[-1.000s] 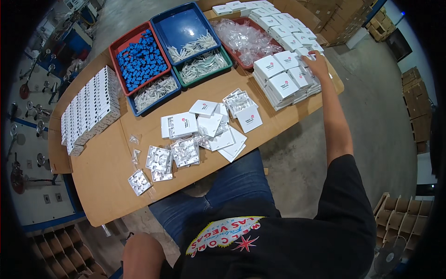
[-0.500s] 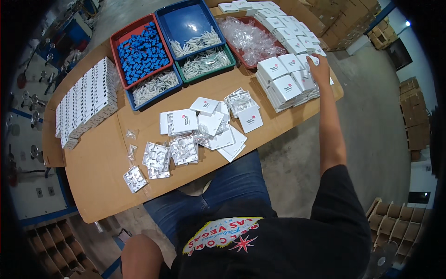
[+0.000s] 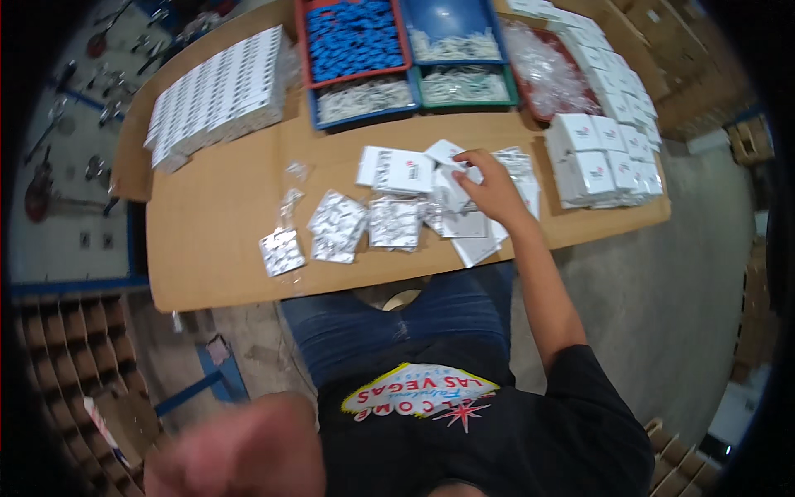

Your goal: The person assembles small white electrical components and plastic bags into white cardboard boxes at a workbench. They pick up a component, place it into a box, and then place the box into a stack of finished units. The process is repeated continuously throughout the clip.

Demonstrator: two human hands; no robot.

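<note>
My right hand (image 3: 495, 189) is over the middle pile of white square plastic covers (image 3: 474, 225), its thumb and forefinger curled round the edge of a white square cover (image 3: 474, 175). My palm and other fingers hide part of that cover. Left of the pile lie white square switch-box bases (image 3: 393, 222) with small parts in clear bags, more of them (image 3: 338, 224), and a single bagged one (image 3: 281, 252). A smeared shape low on the left looks like my left hand (image 3: 236, 447); its fingers cannot be made out.
Trays of blue clips (image 3: 352, 37) and white plugs (image 3: 368, 99) stand at the back, beside a red-brown tray of clear bags (image 3: 546, 70). Stacked white covers (image 3: 595, 170) fill the table's right end. White boxes in rows (image 3: 224, 91) stand at the left.
My right hand has left the stack at the right and come over the middle pile. The view has shifted, and my left arm has risen into a blur.
</note>
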